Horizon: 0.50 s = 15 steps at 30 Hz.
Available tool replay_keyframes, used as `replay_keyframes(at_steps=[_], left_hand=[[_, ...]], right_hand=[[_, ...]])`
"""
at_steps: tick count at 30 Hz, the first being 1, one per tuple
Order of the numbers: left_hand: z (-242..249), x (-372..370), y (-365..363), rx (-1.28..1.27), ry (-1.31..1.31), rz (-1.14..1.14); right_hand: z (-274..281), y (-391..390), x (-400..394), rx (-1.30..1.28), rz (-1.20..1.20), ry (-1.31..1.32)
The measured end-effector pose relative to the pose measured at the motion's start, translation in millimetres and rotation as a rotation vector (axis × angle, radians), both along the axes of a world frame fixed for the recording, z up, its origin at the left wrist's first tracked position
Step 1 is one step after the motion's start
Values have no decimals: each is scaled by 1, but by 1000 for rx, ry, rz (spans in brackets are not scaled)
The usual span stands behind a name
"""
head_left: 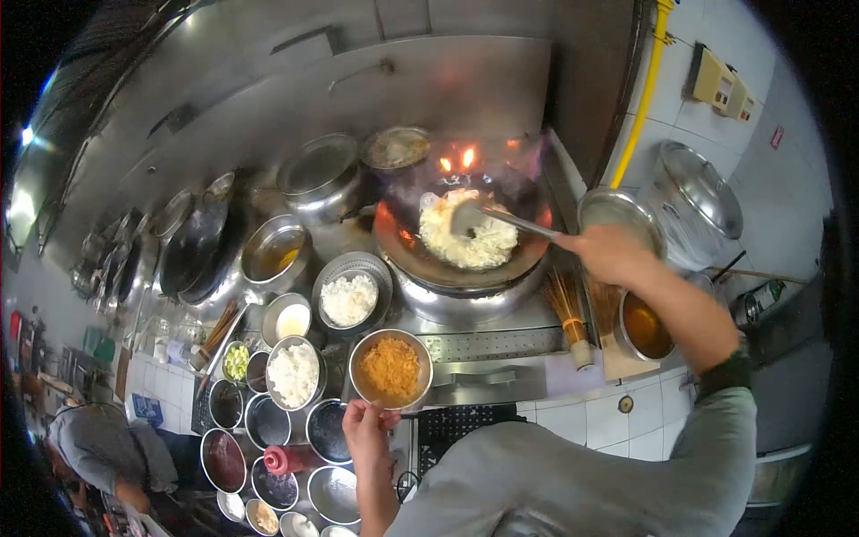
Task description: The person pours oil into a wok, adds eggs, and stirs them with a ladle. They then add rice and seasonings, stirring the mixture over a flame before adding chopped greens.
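Observation:
My right hand (610, 251) is closed around the handle of a cooking ladle (523, 223). The ladle's head rests among pale yellow, egg-like food (474, 244) inside a large wok (425, 259). With my left hand (369, 435) I pinch the near rim of a metal bowl (428, 365), tilted slightly, that holds an orange, crumbly food (394, 369). This bowl is to the left of and nearer to me than the wok. Flames (461, 161) show behind the wok.
Bowls of white rice (293, 376) and several sauce pots (225, 404) crowd the left side, with a red squeeze bottle (284, 460) among them. A bamboo brush (565, 309) lies right of the wok, near a pot of brown liquid (646, 327). Another person (103, 452) stands at far left.

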<state>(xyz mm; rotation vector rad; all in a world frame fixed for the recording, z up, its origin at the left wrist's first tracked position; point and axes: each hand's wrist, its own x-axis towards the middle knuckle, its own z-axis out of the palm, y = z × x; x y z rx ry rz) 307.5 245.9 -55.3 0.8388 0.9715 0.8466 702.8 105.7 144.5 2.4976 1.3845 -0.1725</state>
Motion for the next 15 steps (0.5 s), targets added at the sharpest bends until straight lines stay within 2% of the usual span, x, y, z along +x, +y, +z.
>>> replay_keyframes(at_steps=[3,9,12,15], left_hand=[[1,5,0,28,-4,-32],[1,0,-2,20,32,56],[4,2,-3,5,50,50],[4,16,3,8,46,1]], right_hand=[[-49,16,21,155,114,26],[26,-55,27,26,168,195],[-10,-43,37,107,120,56],[-53,-13,30,226,29,141]])
